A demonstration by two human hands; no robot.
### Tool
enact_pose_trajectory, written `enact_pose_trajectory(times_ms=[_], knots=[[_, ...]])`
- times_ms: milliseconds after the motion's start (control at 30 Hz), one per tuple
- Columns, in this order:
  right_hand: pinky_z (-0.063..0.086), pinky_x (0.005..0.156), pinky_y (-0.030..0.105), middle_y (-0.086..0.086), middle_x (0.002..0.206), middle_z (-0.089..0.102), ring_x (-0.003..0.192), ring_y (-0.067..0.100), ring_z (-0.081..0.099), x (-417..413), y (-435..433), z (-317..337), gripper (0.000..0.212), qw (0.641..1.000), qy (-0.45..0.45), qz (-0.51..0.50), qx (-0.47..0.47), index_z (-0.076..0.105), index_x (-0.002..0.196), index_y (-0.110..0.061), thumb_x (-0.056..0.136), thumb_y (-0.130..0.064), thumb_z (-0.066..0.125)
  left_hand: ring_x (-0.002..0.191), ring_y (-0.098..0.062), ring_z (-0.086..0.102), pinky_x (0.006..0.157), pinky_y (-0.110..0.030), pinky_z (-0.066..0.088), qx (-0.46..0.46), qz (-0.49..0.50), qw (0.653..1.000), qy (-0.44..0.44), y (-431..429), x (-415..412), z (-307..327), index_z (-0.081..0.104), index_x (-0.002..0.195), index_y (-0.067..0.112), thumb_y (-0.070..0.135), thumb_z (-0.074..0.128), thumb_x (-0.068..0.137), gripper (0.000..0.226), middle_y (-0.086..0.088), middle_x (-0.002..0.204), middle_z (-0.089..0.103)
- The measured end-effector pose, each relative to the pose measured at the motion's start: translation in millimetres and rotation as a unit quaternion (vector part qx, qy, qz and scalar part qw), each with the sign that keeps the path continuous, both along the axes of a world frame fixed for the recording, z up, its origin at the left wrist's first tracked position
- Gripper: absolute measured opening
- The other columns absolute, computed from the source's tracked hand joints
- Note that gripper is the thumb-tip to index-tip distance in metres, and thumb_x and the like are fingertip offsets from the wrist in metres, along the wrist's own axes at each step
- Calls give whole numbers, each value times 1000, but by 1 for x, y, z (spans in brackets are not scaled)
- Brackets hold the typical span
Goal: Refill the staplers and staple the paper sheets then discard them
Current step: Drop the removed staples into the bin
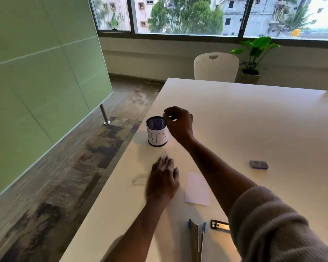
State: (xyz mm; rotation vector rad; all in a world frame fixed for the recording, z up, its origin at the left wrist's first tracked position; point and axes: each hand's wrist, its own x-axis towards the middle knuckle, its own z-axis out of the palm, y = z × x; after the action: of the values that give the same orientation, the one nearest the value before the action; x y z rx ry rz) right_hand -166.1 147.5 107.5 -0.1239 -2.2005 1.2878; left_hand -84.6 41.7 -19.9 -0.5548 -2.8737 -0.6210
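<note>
The right hand (179,123) hovered at the 2 o'clock rim of the bin (157,136), thumb and forefinger pinched; I could not tell whether they held anything. The left hand (163,180), fingers straight, was at the bin's 6 o'clock. A sheet (197,189) lay at its 3 o'clock, and the staplers (196,235) at the sheet's 6.

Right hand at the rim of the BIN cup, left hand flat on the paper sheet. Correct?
Not quite. The head view shows the left hand over bare table left of the paper sheet, apart from it, not on it. The right hand is at the rim of the BIN cup, as stated.
</note>
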Motion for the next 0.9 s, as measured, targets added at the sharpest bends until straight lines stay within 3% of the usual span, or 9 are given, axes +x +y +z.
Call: enact_pose_trajectory(times_ms=[167, 300, 367, 533, 667, 900], knots=[[49, 79, 22, 0, 92, 78, 84, 17, 71, -24, -10, -14, 17, 998, -57, -5, 39, 78, 88, -17, 81, -8, 65, 148, -21, 29, 122, -35, 18, 1, 3, 1000, -3, 2, -2, -2, 43, 148, 12, 37, 34, 100, 55, -7, 156, 41], [55, 84, 34, 3, 95, 79, 89, 24, 71, -29, -8, -22, 18, 995, -86, 8, 54, 80, 87, -17, 80, -7, 67, 149, -22, 27, 123, -36, 16, 9, 1, 1000, -7, 1, -3, -3, 41, 149, 11, 36, 34, 100, 56, -8, 158, 38], [55, 84, 34, 3, 92, 79, 85, 24, 72, -27, -6, -24, 17, 996, -84, 8, 36, 80, 87, -16, 79, -6, 69, 149, -21, 27, 122, -35, 15, 12, 3, 1000, -8, 2, -4, -3, 41, 150, 12, 37, 34, 100, 56, -8, 158, 38], [44, 64, 18, -13, 74, 74, 55, 7, 62, -3, 10, -18, 11, 999, -47, -5, -3, 79, 79, -21, 79, -11, 74, 149, -22, 29, 121, -35, 17, 16, 3, 1000, -8, 2, -4, -4, 42, 148, 11, 36, 36, 99, 55, -8, 157, 39], [51, 67, 23, -9, 83, 76, 63, 13, 69, 31, 35, -11, 4, 1000, -23, -10, -19, 78, 84, -18, 82, -15, 76, 145, -25, 35, 119, -37, 23, 27, 2, 1000, 11, 0, -3, -3, 50, 143, 8, 34, 42, 98, 52, -12, 153, 45], [56, 70, 31, -4, 88, 77, 66, 17, 71, 98, 108, -6, 12, 997, -17, -67, -44, 77, 95, -17, 83, -20, 76, 132, -31, 52, 112, -36, 36, 159, 8, 987, 29, -1, -5, 4, 68, 121, 0, 19, 61, 95, 33, -18, 135, 62]])
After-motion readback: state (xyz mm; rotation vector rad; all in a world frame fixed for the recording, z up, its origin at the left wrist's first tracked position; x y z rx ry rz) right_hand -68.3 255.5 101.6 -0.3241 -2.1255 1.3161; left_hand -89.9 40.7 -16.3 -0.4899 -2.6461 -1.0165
